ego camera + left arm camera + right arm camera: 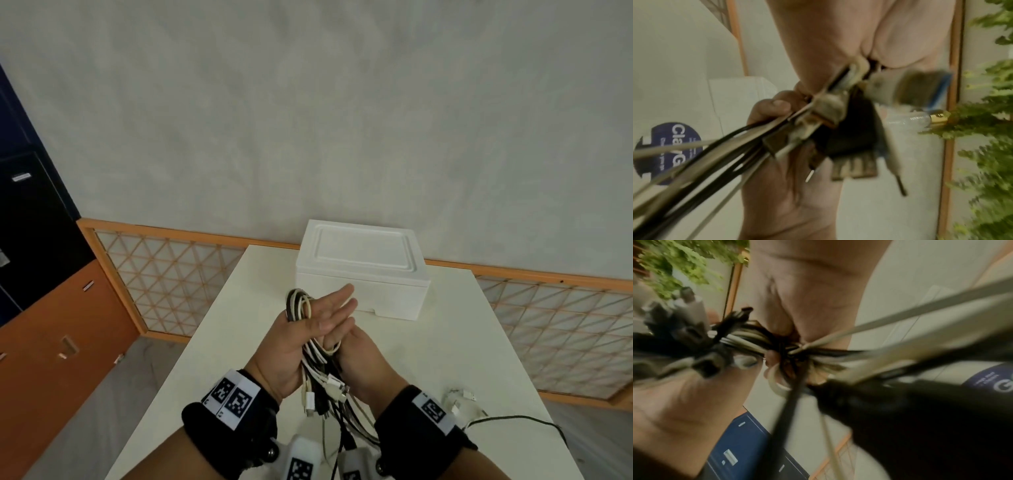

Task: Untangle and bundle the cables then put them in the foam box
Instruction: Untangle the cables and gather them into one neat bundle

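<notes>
The left hand [301,329] lies palm-up above the white table [445,359] with its fingers stretched out almost straight, and a mixed bundle of black and white cables [317,353] runs across its palm, the looped end sticking out past the thumb side. The right hand [359,356] is pressed against it from the right, its fingers curled round the middle of the bundle beneath the left fingers. Loose plugs and cable ends hang down between the two wrists toward the table's near edge. The foam box [363,270] stands just beyond the hands on the table's far side, its lid on. Another small white cable [462,401] lies on the table to the right, near a thin black lead. In the left wrist view a blue round label [674,154] reads partly "Cla…G", the rest being hidden by cables.
</notes>
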A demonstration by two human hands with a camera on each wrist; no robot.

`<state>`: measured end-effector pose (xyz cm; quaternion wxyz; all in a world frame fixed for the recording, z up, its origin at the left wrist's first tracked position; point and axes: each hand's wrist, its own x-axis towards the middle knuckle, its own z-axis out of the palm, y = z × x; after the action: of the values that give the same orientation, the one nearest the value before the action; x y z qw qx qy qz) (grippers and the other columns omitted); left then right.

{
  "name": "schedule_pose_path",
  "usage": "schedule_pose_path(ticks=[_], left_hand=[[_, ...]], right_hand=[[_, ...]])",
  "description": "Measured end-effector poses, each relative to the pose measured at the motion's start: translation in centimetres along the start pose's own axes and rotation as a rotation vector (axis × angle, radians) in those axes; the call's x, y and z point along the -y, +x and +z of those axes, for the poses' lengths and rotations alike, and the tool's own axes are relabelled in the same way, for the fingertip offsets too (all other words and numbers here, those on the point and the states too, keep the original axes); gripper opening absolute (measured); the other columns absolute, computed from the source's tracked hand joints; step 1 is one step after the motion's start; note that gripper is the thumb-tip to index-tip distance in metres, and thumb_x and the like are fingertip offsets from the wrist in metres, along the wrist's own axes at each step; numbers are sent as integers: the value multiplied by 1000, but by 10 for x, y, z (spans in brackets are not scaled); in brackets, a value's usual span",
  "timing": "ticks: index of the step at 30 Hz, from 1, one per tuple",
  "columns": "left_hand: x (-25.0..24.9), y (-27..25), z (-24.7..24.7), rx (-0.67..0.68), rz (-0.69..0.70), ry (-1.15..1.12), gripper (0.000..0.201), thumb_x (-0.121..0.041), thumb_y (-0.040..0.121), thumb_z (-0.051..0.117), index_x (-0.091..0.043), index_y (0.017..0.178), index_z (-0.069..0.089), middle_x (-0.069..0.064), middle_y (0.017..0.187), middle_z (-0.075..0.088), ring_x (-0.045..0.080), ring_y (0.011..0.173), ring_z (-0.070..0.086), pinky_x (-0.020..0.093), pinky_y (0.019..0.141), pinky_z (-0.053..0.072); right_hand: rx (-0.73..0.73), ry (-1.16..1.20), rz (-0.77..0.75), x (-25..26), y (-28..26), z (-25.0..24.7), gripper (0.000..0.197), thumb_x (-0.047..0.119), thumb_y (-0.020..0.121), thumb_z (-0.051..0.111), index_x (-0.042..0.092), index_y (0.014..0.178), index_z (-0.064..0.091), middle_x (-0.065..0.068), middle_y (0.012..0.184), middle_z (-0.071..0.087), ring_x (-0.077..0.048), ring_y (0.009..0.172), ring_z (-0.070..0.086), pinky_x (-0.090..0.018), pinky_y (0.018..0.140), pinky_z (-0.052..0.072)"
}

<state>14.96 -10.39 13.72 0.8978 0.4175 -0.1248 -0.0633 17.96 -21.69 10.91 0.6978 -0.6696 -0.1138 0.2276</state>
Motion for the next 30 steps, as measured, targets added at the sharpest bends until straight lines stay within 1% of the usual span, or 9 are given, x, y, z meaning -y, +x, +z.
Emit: schedule_pose_path(ticks=[3, 7, 12, 17, 19, 21, 25, 27, 30], left_hand=[[1, 3, -5, -58, 16, -23, 66, -9, 57, 66, 1, 122, 62, 13, 121, 67, 26, 126, 53, 33, 104, 44], [7, 5, -10, -99, -9, 49, 68, -10, 55, 65, -6, 123, 62, 5, 132, 61, 19, 128, 51, 29, 106, 41], [21, 7, -13, -130, -41, 390, 48, -7, 76, 57, -34, 114, 65, -12, 145, 45, -2, 124, 50, 22, 108, 37], [27, 8, -23, -206, -90, 588, 42, -5, 94, 53, -26, 130, 54, -5, 141, 52, 1, 125, 49, 25, 108, 34], [29, 7, -26, -259, -87, 711, 25, -18, 91, 56, -35, 104, 70, -8, 137, 55, 3, 123, 52, 28, 106, 38], [30, 7, -27, -283, -86, 804, 18, -32, 82, 58, -35, 83, 76, -9, 139, 53, -1, 122, 50, 32, 106, 41], [40, 10, -39, -327, -54, 998, 16, -24, 90, 61, -13, 91, 74, -22, 137, 43, -15, 102, 52, -2, 80, 38], [45, 10, -45, -353, -20, 1103, 20, -23, 91, 60, -8, 98, 71, -23, 132, 40, -18, 99, 49, -6, 72, 32], [48, 11, -48, -358, -14, 1217, 36, -29, 91, 61, -11, 122, 62, -10, 134, 53, -7, 110, 53, -2, 81, 31]], right_hand=[[105, 153, -25, 4, -8, -1, 24, 8, 97, 39, 17, 95, 61, 3, 81, 69, -5, 71, 66, -20, 64, 52], [259, 51, -9, 4, -12, -6, 50, -7, 67, 42, 12, 111, 58, -4, 87, 72, -16, 83, 68, -27, 70, 54], [141, -609, -44, -7, 1, -6, 41, 0, 84, 42, 3, 123, 52, -3, 102, 63, -9, 95, 59, -28, 94, 49], [164, -820, -6, -21, 8, 7, 36, 2, 96, 36, -6, 130, 46, -22, 132, 53, -26, 122, 50, -22, 103, 36], [141, -769, -15, -26, 8, 8, 40, 9, 96, 35, -7, 131, 46, -22, 130, 54, -28, 117, 55, -25, 97, 43], [74, -677, -1, -27, 2, 11, 30, 5, 97, 38, 0, 121, 56, -12, 110, 63, -8, 83, 64, -16, 72, 49], [220, -718, 176, -16, -5, 21, 44, 3, 95, 33, 19, 63, 59, 0, 59, 55, -12, 41, 43, -24, 44, 37], [306, -950, 161, -14, -1, 21, 39, -3, 93, 35, 8, 71, 65, -5, 62, 55, -13, 45, 39, -24, 49, 35], [327, -1195, 116, -14, 1, 20, 28, -8, 91, 39, -9, 104, 64, -23, 101, 65, -28, 71, 52, -29, 68, 40]])
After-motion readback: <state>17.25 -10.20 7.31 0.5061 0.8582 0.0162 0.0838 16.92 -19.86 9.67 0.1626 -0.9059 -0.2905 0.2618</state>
